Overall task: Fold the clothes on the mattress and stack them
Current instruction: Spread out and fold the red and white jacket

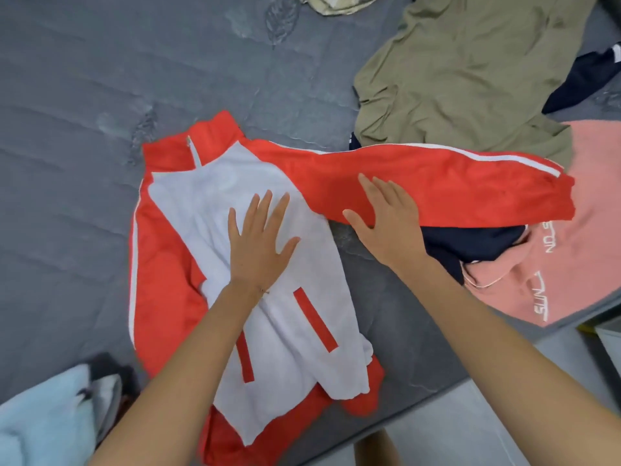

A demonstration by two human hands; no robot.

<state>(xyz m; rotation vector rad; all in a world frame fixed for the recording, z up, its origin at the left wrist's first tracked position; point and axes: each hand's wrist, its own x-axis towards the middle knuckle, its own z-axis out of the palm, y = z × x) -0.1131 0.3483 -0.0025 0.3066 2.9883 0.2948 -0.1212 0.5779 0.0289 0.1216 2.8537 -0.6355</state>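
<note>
A red and white zip jacket (188, 210) lies flat on the grey mattress (67, 129), collar away from me. One red sleeve (453, 186) with a white stripe stretches out to the right over other clothes. My left hand (258, 243) presses flat on the white front panel, fingers spread. My right hand (386, 220) rests flat with straight fingers on the red sleeve near the shoulder. Neither hand grips the cloth.
An olive garment (463, 79) lies at the back right, a pink sweatshirt with white lettering (578, 264) at the right, dark navy clothes (477, 247) under the sleeve. A light blue garment (40, 422) sits at the near left. The mattress edge and the floor (470, 415) run along the near right.
</note>
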